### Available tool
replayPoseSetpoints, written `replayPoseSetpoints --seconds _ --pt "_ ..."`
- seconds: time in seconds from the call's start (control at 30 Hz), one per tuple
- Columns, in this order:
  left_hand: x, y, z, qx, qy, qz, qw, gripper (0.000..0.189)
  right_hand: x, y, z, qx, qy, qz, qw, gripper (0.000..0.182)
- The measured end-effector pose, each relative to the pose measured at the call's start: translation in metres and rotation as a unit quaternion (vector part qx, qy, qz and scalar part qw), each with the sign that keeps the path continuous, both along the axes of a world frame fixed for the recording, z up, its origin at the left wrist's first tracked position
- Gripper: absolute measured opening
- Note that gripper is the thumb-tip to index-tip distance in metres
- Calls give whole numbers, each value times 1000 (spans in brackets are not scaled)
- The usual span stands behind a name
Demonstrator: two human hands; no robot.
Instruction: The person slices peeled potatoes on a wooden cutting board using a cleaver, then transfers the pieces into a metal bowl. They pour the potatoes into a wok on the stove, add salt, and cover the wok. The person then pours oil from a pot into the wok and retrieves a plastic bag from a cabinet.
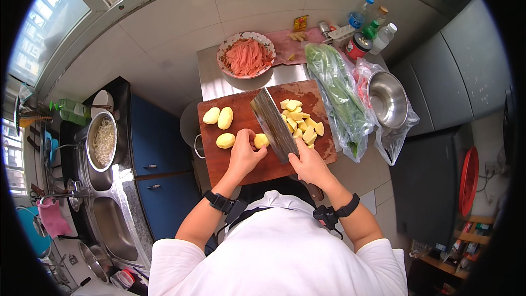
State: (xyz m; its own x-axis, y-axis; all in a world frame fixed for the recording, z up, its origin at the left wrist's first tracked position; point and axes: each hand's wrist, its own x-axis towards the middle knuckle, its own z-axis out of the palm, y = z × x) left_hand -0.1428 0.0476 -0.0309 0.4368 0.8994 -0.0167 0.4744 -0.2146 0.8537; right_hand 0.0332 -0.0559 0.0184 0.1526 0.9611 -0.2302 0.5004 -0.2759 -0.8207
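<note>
On a reddish wooden cutting board (222,168) my left hand (245,154) steadies a peeled potato (261,140) with its fingertips. My right hand (309,163) grips a broad cleaver (273,123), its blade tilted beside that potato's right side. Whether the edge touches the potato cannot be seen. Right of the blade lies a pile of potato chunks (302,123), partly hidden by it. Peeled whole potatoes sit at the board's left: one (211,115) beside another (225,118) at the back, and a third (225,141) close to my left hand.
Behind the board stands a patterned bowl (246,55) of pinkish shreds. Bagged leafy greens (339,98) and a steel bowl (387,98) are at the right, with bottles (370,28) behind. A sink (113,228) and a bowl of sprouts (102,142) lie left.
</note>
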Motion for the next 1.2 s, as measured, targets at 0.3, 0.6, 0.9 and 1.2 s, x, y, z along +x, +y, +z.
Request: replayPoseSetpoints --seconds 0.3,0.6,0.9,1.2 --pt "-1 -2 -2 15 -16 3 1000 38 -16 15 -21 -26 -26 17 999 28" --pt "0 4 4 212 61 -57 974 41 8 7 -11 45 -35 8 998 32" --pt "-9 5 -6 93 5 -38 995 38 -12 16 -8 -3 -96 46 994 26" --pt "0 4 -5 184 28 -37 982 32 -3 18 -3 -102 33 -5 994 33"
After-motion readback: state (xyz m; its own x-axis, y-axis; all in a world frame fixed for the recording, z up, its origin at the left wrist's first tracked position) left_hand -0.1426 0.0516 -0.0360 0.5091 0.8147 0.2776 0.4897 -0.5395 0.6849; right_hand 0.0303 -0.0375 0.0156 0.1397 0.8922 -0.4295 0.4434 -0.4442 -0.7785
